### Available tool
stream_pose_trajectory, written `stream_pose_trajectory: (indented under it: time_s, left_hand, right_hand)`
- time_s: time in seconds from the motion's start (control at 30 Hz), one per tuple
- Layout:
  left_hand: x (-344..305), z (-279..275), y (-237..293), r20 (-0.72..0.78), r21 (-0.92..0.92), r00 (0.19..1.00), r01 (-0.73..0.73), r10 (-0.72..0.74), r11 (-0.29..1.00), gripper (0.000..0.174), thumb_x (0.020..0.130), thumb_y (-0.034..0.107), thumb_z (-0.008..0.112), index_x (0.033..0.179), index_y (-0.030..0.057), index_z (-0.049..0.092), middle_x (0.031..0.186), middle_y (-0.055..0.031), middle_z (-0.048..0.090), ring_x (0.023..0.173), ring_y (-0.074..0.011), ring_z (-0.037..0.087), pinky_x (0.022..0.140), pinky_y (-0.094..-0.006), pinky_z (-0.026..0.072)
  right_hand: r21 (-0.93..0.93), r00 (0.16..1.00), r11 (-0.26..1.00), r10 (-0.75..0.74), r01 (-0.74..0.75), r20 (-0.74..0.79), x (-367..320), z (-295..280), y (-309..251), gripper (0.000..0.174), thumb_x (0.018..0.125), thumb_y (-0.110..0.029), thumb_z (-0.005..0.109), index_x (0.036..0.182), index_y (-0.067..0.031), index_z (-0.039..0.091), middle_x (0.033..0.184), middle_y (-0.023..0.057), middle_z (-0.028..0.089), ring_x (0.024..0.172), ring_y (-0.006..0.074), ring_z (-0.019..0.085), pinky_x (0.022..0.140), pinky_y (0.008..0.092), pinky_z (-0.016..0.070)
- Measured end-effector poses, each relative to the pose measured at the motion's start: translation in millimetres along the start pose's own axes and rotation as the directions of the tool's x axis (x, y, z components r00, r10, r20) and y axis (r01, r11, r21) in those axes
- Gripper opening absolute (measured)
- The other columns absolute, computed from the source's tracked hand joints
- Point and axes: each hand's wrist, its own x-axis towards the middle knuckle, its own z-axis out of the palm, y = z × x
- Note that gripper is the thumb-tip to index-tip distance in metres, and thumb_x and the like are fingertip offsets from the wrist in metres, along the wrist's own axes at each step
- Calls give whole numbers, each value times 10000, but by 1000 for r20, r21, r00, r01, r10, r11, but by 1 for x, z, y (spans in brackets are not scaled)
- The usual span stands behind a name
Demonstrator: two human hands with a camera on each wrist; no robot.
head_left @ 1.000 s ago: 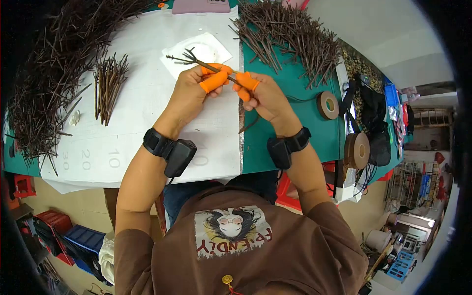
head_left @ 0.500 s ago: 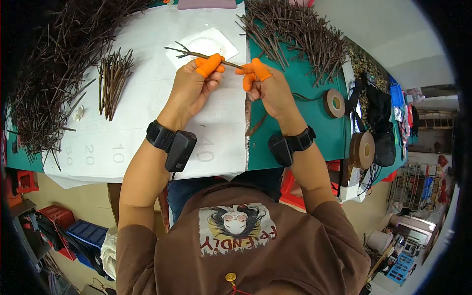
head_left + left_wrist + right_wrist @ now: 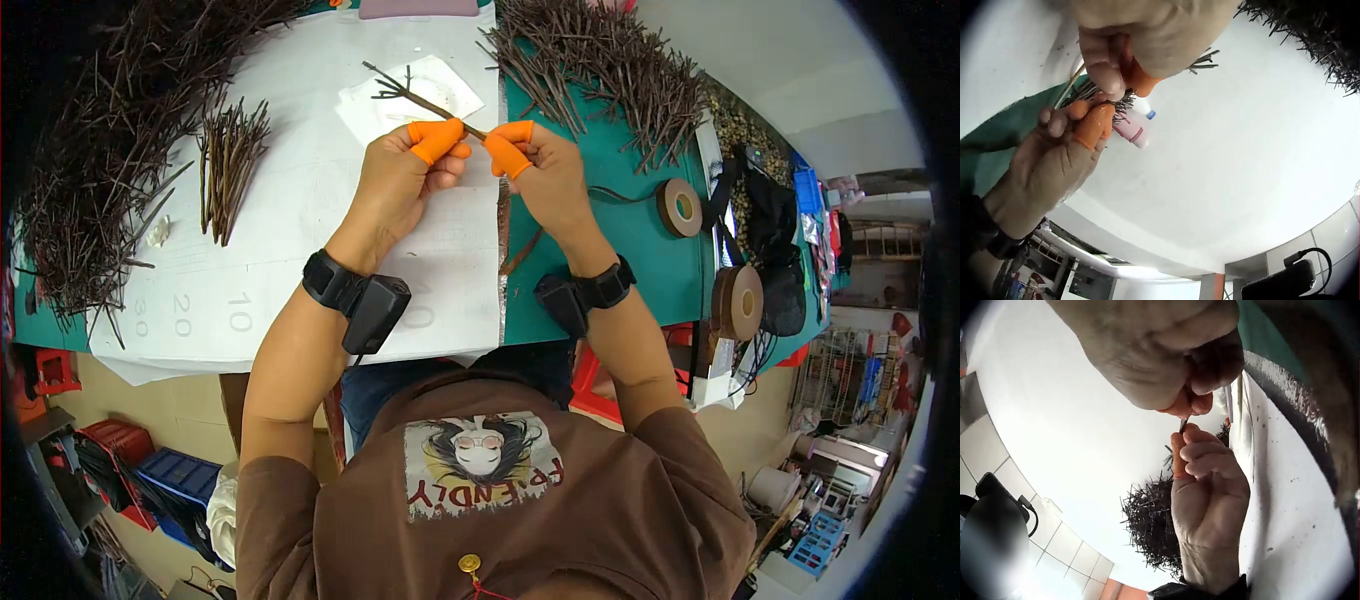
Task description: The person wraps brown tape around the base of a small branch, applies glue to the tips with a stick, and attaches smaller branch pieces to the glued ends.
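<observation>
A dark brown branched twig [image 3: 428, 104] runs between both hands, its forked tip pointing up and left over a white paper square [image 3: 462, 88]. My left hand [image 3: 400, 180] pinches the stem below the fork. At the stem's lower end, my right hand [image 3: 550, 180] pinches with thumb and forefinger. Orange finger covers [image 3: 437, 142] are on the thumbs and some fingers. In the right wrist view a short bit of stem [image 3: 1183, 425] shows between the two hands' fingertips. A brown strip [image 3: 522, 252] lies on the table below the right hand.
Beside the right forearm are a brown tape roll [image 3: 680, 208] and a thicker roll [image 3: 738, 303]. Twigs are heaped on the left [image 3: 80, 200] and at the back right [image 3: 610, 75]. A sorted twig bundle [image 3: 232, 172] lies on the white sheet [image 3: 300, 250].
Close together at first, the hands drew slightly apart, then came together again. The right thumb has come down onto the stem's end, and the forked tip has swung upward since half a second ago.
</observation>
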Motion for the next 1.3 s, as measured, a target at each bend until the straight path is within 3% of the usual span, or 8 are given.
stream_pose_trajectory:
  time_s: [0.3, 0.4, 0.5, 0.8, 0.9, 1.0, 1.2, 1.3]
  left_hand:
    - [-2, 1, 1, 40, 255, 986, -165, 160, 953, 120, 823, 138, 591, 849, 22, 574, 710, -34, 603, 544, -58, 508, 497, -169, 402]
    - [0, 0, 0, 65, 168, 988, -147, 138, 975, 119, 825, 140, 589, 840, 25, 568, 704, -31, 600, 539, -58, 498, 504, -173, 397]
    - [-1, 1, 2, 56, 143, 991, -128, 121, 981, 115, 827, 139, 586, 839, 26, 564, 705, -29, 599, 537, -57, 495, 502, -172, 393]
    - [-3, 5, 2, 51, 291, 987, -162, 154, 943, 94, 829, 133, 586, 826, 44, 558, 686, -21, 584, 514, -45, 473, 458, -158, 352]
    - [-1, 2, 0, 77, 239, 989, -142, 127, 961, 95, 828, 134, 588, 824, 45, 555, 682, -23, 582, 506, -46, 466, 450, -164, 345]
    - [1, 0, 3, 2, 112, 997, -77, 78, 991, 96, 829, 139, 586, 822, 47, 558, 670, -21, 573, 499, -49, 459, 443, -167, 338]
    - [5, -7, 4, -55, -36, 998, -41, 39, 999, 96, 826, 136, 590, 833, 44, 563, 667, -21, 564, 500, -53, 459, 437, -168, 335]
    - [5, -6, 2, -59, 51, 994, -90, 93, 995, 113, 822, 146, 596, 824, 41, 555, 686, -23, 581, 497, -50, 456, 446, -169, 348]
  right_hand:
    - [-70, 995, 997, 34, -28, 90, 0, 0, 3, 145, 858, -136, 526, 886, -2, 574, 641, 7, 539, 502, 36, 418, 455, 168, 327]
    - [168, 974, 966, 173, -197, 147, 1, -4, 3, 211, 890, -184, 471, 876, 0, 573, 615, 4, 511, 466, 45, 390, 434, 178, 317]
    - [277, 974, 935, 194, -220, 119, 3, -5, 8, 252, 905, -208, 440, 885, 6, 572, 605, 4, 497, 452, 48, 377, 420, 182, 303]
    - [-117, 996, 992, 52, -42, 78, -1, 3, 0, 223, 894, -148, 438, 865, 0, 602, 594, -16, 477, 441, 43, 348, 418, 179, 277]
    - [200, 956, 946, 217, -256, 196, 1, -5, 4, 250, 900, -185, 444, 876, 9, 600, 568, -25, 444, 432, 39, 327, 416, 181, 273]
    - [320, 928, 883, 269, -344, 256, 2, -8, 1, 293, 906, -230, 446, 885, 21, 596, 565, -29, 421, 430, 36, 312, 418, 183, 272]
    - [319, 944, 895, 251, -311, 215, 2, -5, 0, 331, 898, -276, 456, 863, 11, 618, 581, -12, 451, 442, 41, 330, 419, 187, 281]
    - [234, 958, 936, 227, -264, 176, 1, -3, 0, 315, 898, -262, 465, 860, 12, 616, 589, -9, 457, 442, 42, 332, 422, 187, 285]
